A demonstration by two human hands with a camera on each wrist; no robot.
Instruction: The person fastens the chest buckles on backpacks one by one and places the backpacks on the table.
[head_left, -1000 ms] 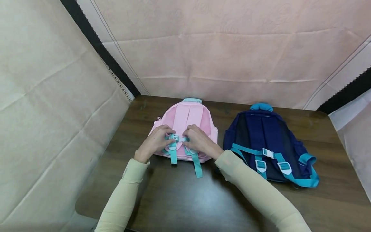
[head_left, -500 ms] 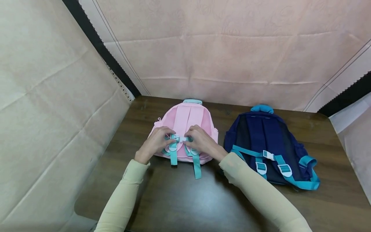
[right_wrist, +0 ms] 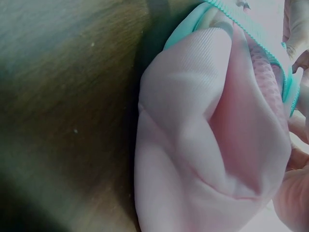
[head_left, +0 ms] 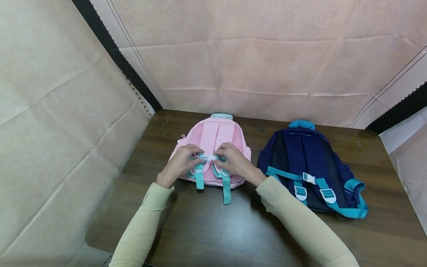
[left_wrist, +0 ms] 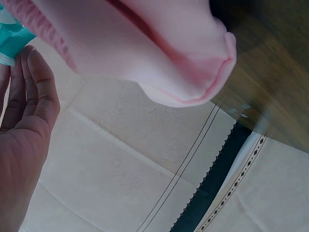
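Note:
A pink backpack lies on the table with its shoulder straps facing up. Across those straps runs a teal chest strap with a small white buckle. My left hand pinches the left side of this chest strap; in the left wrist view its fingers meet a teal webbing piece. On the other side of the buckle, my right hand pinches the strap's right side between thumb and fingers. Fingers partly cover the buckle, so whether its halves are locked cannot be told. Two teal strap ends hang toward the front.
To the right lies a navy backpack with blue straps and its white chest buckle joined. Both bags rest on a dark wooden table. Pale cloth walls rise behind and at the left.
My right hand has shifted slightly to the right, still on the chest strap. The hanging right strap end has swung a little left. My left hand stays almost in place.

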